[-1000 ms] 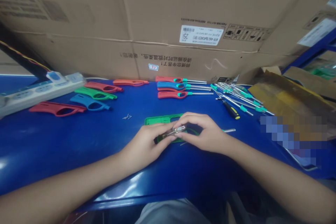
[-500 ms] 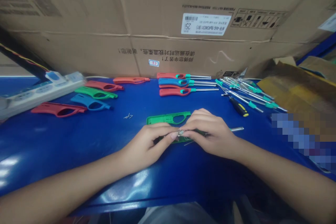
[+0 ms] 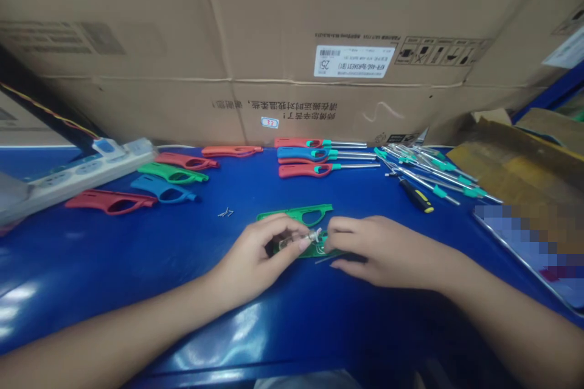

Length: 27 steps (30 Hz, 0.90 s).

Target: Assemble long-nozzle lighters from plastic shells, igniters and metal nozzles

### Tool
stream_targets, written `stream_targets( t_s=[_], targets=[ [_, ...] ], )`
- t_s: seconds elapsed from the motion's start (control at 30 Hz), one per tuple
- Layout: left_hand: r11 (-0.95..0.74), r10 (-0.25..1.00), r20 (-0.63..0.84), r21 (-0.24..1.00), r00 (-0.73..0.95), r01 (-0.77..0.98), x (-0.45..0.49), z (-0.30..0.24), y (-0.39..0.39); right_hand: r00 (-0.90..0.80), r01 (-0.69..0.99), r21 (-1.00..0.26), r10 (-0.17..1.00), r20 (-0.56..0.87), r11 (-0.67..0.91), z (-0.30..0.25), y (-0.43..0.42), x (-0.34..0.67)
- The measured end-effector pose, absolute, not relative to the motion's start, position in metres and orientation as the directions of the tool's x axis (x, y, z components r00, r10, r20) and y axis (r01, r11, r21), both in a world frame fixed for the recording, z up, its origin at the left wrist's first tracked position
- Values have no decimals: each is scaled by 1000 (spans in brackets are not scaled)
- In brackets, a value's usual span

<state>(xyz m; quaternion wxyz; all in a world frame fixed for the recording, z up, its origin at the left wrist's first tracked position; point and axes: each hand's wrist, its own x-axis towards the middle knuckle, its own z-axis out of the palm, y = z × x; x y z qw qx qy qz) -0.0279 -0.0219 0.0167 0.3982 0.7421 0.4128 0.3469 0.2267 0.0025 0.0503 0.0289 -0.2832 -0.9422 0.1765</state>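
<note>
My left hand pinches a small clear-and-metal lighter part between thumb and fingertips. It holds the part over a green lighter shell half lying on the blue table. My right hand rests on the right end of that shell, fingers curled over it. A second green shell half lies just behind both hands.
Red, green and blue shell halves lie at the left beside a white power strip. Three finished lighters lie at the back, metal tubes with teal collars and a black-yellow screwdriver to the right. A big cardboard box walls the back.
My right hand has drawn away to the right and lowered onto the shell. The small part now stays in my left hand alone.
</note>
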Motion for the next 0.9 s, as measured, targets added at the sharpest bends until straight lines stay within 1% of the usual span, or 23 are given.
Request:
stream_targets(
  t_s=[0.1, 0.2, 0.37, 0.43, 0.5, 0.63, 0.7, 0.8, 0.9],
  targets=[
    [-339, 893, 188, 879, 409, 336, -28, 16, -22, -848, 521, -270, 526, -58, 810, 46, 1, 223],
    [-339, 896, 193, 878, 399, 337, -28, 13, -22, -857, 505, -240, 514, -26, 829, 42, 1, 223],
    [-262, 923, 143, 913, 356, 313, -28, 10, -20, -858, 503, -184, 513, 8, 845, 37, 1, 224],
    [-245, 928, 133, 922, 349, 299, -28, 10, -20, -856, 503, -181, 515, 28, 845, 35, 1, 223],
    [-237, 931, 130, 927, 342, 292, -28, 10, -20, -845, 509, -224, 532, 52, 831, 35, 1, 221],
    [-214, 937, 118, 939, 328, 271, -29, 8, -18, -762, 538, -451, 640, 101, 712, 34, 0, 217],
    [-200, 940, 110, 944, 322, 261, -29, 7, -17, -703, 544, -533, 699, 131, 648, 32, 1, 216],
    [-200, 940, 106, 942, 325, 271, -29, 7, -17, -631, 550, -581, 754, 182, 600, 28, 3, 214],
    [-232, 929, 124, 929, 348, 288, -28, 9, -18, -611, 523, -626, 766, 197, 578, 26, 6, 212]
  ],
)
